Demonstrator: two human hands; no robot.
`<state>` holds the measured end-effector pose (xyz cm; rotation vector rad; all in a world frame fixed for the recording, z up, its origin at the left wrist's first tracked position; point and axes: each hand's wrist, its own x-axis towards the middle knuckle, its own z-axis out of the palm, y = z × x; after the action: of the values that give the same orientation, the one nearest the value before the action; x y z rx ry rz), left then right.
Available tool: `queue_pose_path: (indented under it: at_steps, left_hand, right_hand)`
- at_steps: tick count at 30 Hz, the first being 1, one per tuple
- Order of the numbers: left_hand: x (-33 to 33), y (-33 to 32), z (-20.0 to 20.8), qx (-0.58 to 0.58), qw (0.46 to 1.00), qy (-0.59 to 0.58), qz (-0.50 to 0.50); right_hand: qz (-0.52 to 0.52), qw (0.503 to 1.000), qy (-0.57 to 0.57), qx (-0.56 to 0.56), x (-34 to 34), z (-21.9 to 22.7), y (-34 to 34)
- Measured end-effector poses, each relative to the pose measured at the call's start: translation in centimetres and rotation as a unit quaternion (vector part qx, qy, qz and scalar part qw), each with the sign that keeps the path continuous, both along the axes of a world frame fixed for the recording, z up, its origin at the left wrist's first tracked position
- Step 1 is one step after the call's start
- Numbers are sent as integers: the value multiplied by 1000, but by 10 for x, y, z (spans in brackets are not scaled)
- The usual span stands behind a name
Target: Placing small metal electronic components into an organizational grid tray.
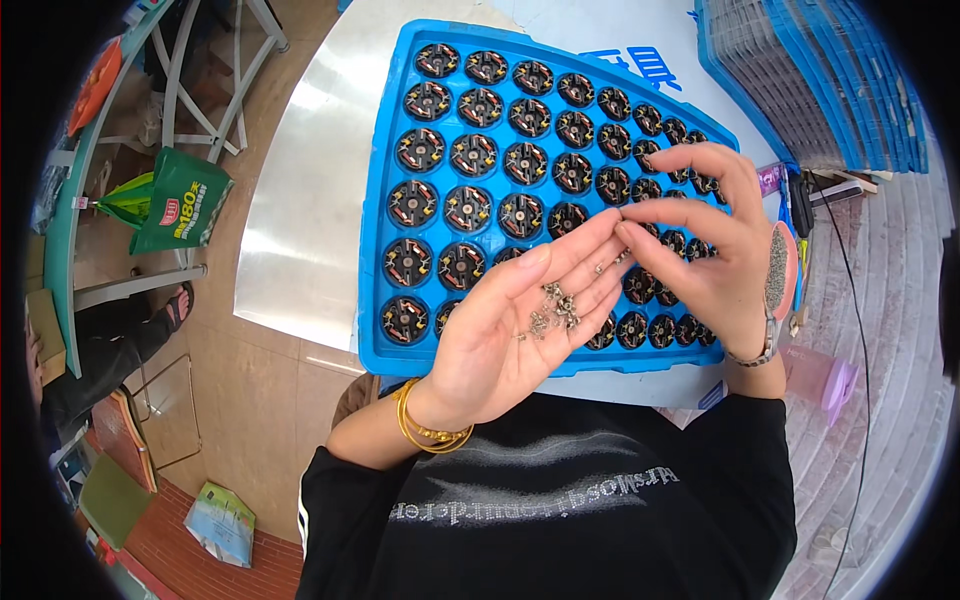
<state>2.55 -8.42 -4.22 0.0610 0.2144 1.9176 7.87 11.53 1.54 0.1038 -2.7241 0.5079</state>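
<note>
My left hand (490,345) is palm up with its fingers stretched out, cradling a small heap of tiny metal screws (562,305). At its fingertips my right hand (725,235) has thumb and forefinger pinched together; anything between them is too small to make out. Below both hands lies a blue tray (376,240) with rows of round black parts (467,208), each in its own recess, with small red, yellow and metal pieces on them. My hands and forearms hide some of these parts. Beside my right wrist is a pink dish (789,285) of small grey pieces.
A tall stack of blue trays (820,80) stands at the far right. A black cable (857,300) and a clear container with a lilac lid (838,390) are on the right. Left of the metal tabletop (300,200), a green bag (185,205) hangs; a person's foot (180,303) shows below.
</note>
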Motion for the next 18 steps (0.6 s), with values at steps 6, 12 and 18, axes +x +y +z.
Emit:
queue_pose_path:
  at_steps: [6,12,18]
  left_hand:
    - [4,-2,-9,59,997,-41,17]
    - [3,-2,-1,3,1000,-6,8]
    - [2,-2,-8,60,997,-54,-7]
  right_hand:
    - [-17,996,57,69,1,-7,-12]
    - [11,999,39,34,3,-5,-6]
    - [42,999,-14,-11,2,-2,4]
